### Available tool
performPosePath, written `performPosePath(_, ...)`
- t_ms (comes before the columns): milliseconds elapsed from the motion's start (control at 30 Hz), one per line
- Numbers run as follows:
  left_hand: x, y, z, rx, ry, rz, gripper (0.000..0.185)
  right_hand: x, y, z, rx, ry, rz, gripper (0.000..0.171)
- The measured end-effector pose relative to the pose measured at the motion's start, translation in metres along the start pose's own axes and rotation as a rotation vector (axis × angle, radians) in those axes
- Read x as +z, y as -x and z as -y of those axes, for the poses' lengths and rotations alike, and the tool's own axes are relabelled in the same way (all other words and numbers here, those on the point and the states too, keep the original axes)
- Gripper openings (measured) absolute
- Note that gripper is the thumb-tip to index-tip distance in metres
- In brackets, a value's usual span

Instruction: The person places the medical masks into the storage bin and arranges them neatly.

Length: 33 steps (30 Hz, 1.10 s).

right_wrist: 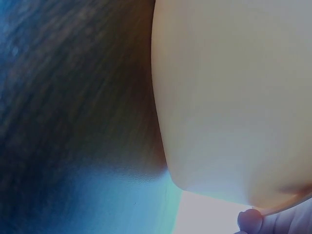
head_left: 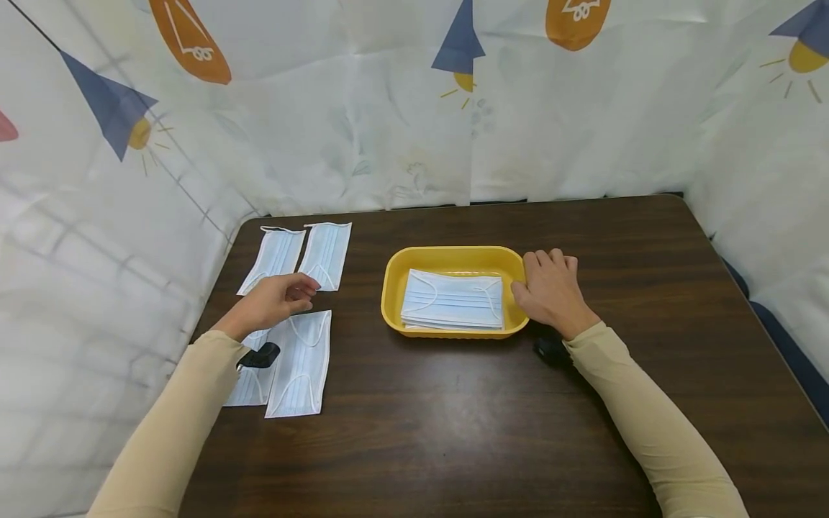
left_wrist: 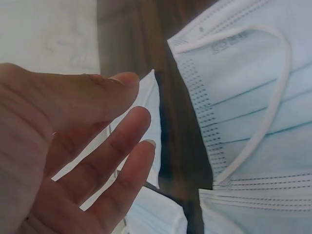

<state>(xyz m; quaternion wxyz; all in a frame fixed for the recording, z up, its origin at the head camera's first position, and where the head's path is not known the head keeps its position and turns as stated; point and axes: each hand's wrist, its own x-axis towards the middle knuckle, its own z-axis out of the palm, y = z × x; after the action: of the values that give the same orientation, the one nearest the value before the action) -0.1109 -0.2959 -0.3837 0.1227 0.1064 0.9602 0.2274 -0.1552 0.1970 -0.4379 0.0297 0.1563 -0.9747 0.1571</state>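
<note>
A yellow tray (head_left: 395,277) sits mid-table with a stack of light-blue face masks (head_left: 453,298) in it. My right hand (head_left: 550,291) holds the tray's right rim, thumb at the edge. The right wrist view shows the tray's outer wall (right_wrist: 229,97) and one fingertip (right_wrist: 251,220) under the rim. My left hand (head_left: 278,298) hovers over masks laid flat at the left, holding nothing. Its fingers (left_wrist: 117,156) are relaxed and apart. Two masks (head_left: 327,255) lie at the back and two (head_left: 301,363) nearer me. A mask with its ear loop (left_wrist: 243,97) lies just beyond the fingers.
The dark wooden table (head_left: 453,417) is bordered on three sides by a white printed cloth wall (head_left: 388,108). A second back mask (head_left: 275,259) lies near the left edge. My left sleeve covers part of the front-left mask (head_left: 249,388). Bare wood shows in front and to the right.
</note>
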Motion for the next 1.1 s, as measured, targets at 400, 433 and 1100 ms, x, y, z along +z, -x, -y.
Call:
performPosePath(400, 0.021, 0.000, 0.015, 0.031, 0.056, 0.052, 0.038, 0.002, 0.000, 0.000, -0.008, -0.018, -0.013, 0.027)
performPosePath(433, 0.022, 0.000, 0.015, 0.034, 0.054, 0.052, 0.038, 0.002, 0.000, 0.001, -0.007, -0.019, -0.015, 0.027)
performPosePath(1100, 0.028, -0.008, 0.019, 0.050, 0.002, 0.101, 0.031, 0.002, 0.000, -0.001, 0.000, -0.020, -0.036, 0.026)
